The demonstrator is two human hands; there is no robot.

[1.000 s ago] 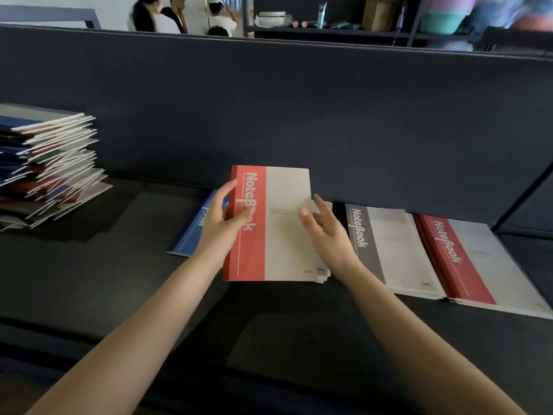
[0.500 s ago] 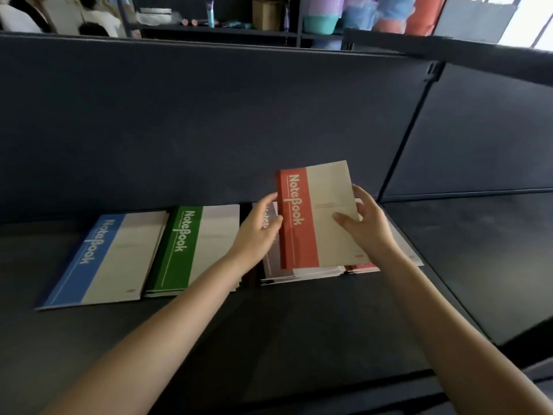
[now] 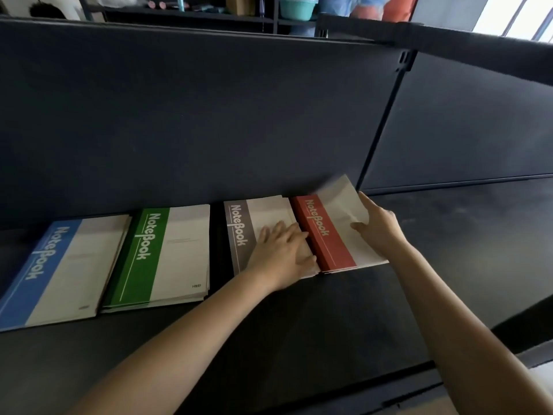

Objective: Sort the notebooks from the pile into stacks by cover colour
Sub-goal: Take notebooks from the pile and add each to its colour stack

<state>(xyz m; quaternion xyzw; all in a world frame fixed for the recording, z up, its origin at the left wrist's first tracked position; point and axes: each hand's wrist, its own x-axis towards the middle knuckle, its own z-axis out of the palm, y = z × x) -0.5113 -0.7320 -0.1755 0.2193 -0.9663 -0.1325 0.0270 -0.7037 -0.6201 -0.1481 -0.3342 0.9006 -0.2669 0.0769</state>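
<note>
notebooks are laid out as four stacks in a row on a dark desk (image 3: 299,330), along the foot of a dark partition (image 3: 209,115). from left to right are seen a blue stack (image 3: 39,274), a green stack (image 3: 143,253), a grey stack (image 3: 239,232) and a red stack (image 3: 330,271). each top cover is banded in its colour on the left, with "notebook" printed along the band, and is pale on the right. blue and green lie just beside each other, a dark gap is left between green and grey, and grey and red are touching.

a red notebook (image 3: 326,232) is placed on top of the red stack, roughly squared to it. its far right corner is raised a little and blurred. the left hand (image 3: 284,250) is laid flat on the pale part of the grey stack with fingers spread and fairly straight, thumb set against the red notebook's spine edge. the right hand (image 3: 378,227) is kept at the red notebook's right edge, where the cover is pinched, thumb on top and fingers along the edge.

a shelf (image 3: 185,13) with blurred coloured items is seen beyond the partition
</note>
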